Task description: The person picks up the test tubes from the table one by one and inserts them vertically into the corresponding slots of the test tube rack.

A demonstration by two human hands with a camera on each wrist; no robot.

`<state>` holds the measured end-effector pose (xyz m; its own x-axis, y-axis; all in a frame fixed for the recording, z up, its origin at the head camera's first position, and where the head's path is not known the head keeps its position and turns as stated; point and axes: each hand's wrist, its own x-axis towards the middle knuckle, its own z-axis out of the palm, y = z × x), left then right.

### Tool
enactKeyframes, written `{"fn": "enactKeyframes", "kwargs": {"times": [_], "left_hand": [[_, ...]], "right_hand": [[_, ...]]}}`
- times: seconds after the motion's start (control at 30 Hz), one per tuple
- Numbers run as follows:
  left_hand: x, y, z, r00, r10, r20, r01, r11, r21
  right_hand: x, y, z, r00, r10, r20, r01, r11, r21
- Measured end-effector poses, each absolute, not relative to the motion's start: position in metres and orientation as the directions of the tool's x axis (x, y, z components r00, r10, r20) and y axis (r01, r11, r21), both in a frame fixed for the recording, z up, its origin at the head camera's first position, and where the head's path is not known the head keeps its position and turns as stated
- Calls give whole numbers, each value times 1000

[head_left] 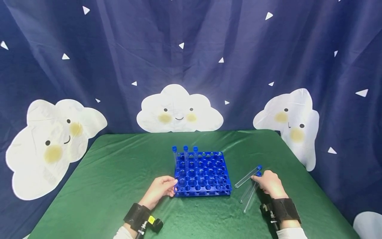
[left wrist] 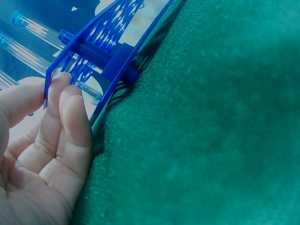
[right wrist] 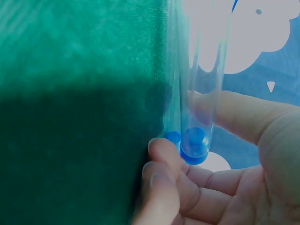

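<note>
A blue test tube rack (head_left: 206,191) stands on the green-covered table. My left hand (head_left: 161,188) grips its front left corner, thumb against the upper plate and fingertips (left wrist: 75,117) curled in beneath. Three clear test tubes with blue caps (head_left: 185,148) stand upright in the back row at the left. To the right of the rack, my right hand (head_left: 270,183) pinches a test tube (head_left: 251,199) near its blue cap (right wrist: 194,147), between thumb and fingers. A second test tube (head_left: 245,194) lies close beside it. Another test tube (head_left: 247,178) lies slanted just behind these.
The green cloth (head_left: 125,159) covers the whole table. Behind it hangs a dark blue curtain (head_left: 197,73) with white clouds and triangles. Each wrist wears a black strap (head_left: 137,216) with a small camera.
</note>
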<state>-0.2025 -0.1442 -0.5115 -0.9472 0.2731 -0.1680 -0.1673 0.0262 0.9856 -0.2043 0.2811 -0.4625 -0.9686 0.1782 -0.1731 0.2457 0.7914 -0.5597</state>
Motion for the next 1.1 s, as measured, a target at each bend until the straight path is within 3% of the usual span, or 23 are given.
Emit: {"fn": "enactKeyframes", "kwargs": {"times": [0.37,0.57,0.77,1.1], "left_hand": [[-202,-144,-513,-949,267,-165,-165,24,986],[-202,-143,-512,-951,264,-160,-158,27,987],[-200,-141,-509,-951,266,-156,-152,34,988],[-201,-142,-509,-948,271,-168,-167,26,986]], "right_hand": [[-204,287,-457,-962,170,-214,271,708,-653],[-206,284,-446,-974,146,-176,227,690,-687],[-206,281,-435,-984,165,63,87,762,-641],[-203,261,-415,-893,252,372,-31,791,-611]]}}
